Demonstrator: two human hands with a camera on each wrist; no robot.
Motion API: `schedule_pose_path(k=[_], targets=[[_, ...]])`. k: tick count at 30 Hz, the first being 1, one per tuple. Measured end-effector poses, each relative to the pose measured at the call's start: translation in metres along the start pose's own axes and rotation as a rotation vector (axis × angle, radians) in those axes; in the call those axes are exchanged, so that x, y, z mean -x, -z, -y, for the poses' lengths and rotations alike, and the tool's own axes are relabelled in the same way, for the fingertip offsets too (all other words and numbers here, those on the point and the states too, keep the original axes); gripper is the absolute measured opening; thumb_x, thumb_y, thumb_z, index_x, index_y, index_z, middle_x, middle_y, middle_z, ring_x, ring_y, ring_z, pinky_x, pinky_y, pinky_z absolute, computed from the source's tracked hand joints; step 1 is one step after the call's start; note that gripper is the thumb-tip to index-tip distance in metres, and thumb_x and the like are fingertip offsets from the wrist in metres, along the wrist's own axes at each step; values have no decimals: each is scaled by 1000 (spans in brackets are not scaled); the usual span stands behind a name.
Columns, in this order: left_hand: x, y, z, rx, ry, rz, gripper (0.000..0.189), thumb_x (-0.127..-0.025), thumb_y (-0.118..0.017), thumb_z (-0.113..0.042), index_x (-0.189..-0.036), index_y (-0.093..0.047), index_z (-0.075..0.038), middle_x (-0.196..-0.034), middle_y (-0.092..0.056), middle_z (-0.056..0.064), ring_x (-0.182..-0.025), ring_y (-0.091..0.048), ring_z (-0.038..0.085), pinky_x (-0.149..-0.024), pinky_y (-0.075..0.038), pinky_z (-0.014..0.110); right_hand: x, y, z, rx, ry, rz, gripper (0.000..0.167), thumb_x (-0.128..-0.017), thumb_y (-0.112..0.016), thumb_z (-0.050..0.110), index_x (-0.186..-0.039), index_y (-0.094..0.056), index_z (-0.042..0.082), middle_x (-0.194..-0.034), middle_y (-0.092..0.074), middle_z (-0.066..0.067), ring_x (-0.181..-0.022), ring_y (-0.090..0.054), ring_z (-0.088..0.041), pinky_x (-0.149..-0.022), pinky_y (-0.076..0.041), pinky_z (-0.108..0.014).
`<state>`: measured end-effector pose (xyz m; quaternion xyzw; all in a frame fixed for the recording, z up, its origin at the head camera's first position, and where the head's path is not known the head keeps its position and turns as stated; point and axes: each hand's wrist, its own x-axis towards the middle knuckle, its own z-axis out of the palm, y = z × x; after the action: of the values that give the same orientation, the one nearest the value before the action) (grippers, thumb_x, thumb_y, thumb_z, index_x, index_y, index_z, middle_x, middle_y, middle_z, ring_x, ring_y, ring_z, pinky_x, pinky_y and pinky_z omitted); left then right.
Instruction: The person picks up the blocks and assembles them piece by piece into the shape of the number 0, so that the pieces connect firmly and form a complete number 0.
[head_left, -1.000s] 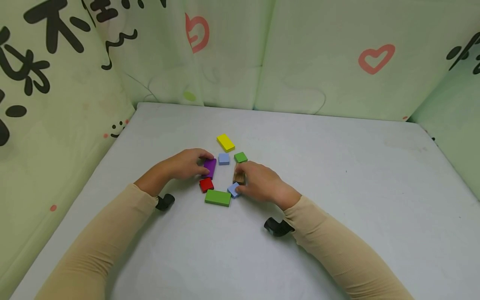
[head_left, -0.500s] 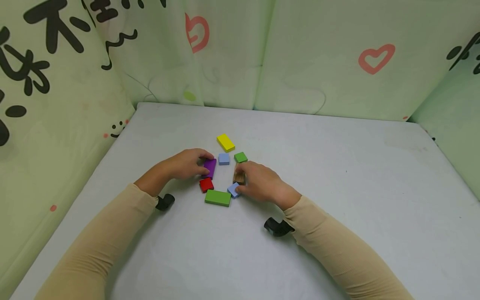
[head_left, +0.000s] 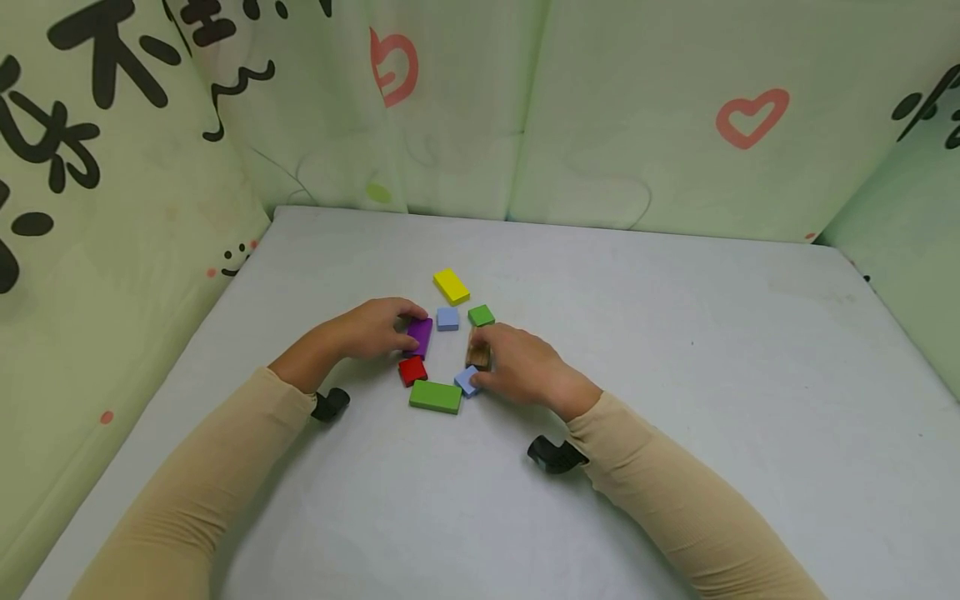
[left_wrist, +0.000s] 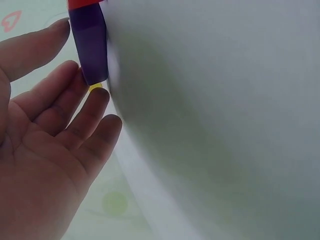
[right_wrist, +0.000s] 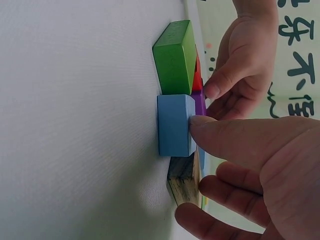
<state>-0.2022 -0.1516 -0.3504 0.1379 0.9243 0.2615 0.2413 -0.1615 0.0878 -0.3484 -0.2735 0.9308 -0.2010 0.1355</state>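
Observation:
In the head view, my left hand (head_left: 375,327) holds a flat purple block (head_left: 422,335) by its ends, thumb at the near end and fingertips at the far end. My right hand (head_left: 525,364) spans a brown wooden block (head_left: 478,357) and a light blue block (head_left: 465,381). In the right wrist view, its thumb presses the light blue block (right_wrist: 176,125), while the fingers curl by the wooden block (right_wrist: 183,181). A red block (head_left: 413,371) lies just nearer than the purple one. Between red and light blue sits a long green block (head_left: 436,397).
Beyond the hands, another light blue block (head_left: 447,319) and a small green block (head_left: 481,315) lie on the white table (head_left: 675,375). Farther back is a yellow block (head_left: 452,286). Pale green printed curtains (head_left: 600,108) border the table's back and sides.

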Motion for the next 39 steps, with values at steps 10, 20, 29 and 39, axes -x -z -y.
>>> schedule_pose_path(k=[10, 20, 29, 39], targets=[[-4, 2, -3, -1, 33, -12, 51, -97, -66, -17, -145, -50, -9, -150, -45, 16, -137, -40, 33, -110, -37, 49, 1, 0, 1, 6, -7, 2, 35, -90, -77, 22, -118, -62, 8, -107, -60, -3, -97, -56, -21, -87, -49, -38], [-8, 4, -11, -2, 26, -46, 53, -97, -67, -20, -146, -49, -11, -148, -46, 15, -135, -42, 32, -110, -38, 48, 0, -1, 0, 14, -3, -1, 37, -90, -76, 22, -120, -62, 7, -107, -60, -4, -96, -56, -21, -87, -50, -38], [-14, 4, -17, -16, -18, -68, 52, -98, -65, -20, -145, -49, -8, -148, -47, 14, -136, -43, 30, -111, -37, 46, 0, 0, 0, 12, 0, 1, 36, -89, -77, 21, -119, -61, 7, -104, -60, -3, -94, -55, -21, -85, -50, -37], [-23, 4, -26, -75, -20, -60, 50, -98, -65, -20, -144, -51, -5, -146, -50, 14, -135, -44, 30, -111, -37, 46, 1, 0, 0, -5, -3, 6, 33, -89, -77, 20, -116, -62, 8, -103, -60, -2, -92, -55, -20, -82, -50, -36]])
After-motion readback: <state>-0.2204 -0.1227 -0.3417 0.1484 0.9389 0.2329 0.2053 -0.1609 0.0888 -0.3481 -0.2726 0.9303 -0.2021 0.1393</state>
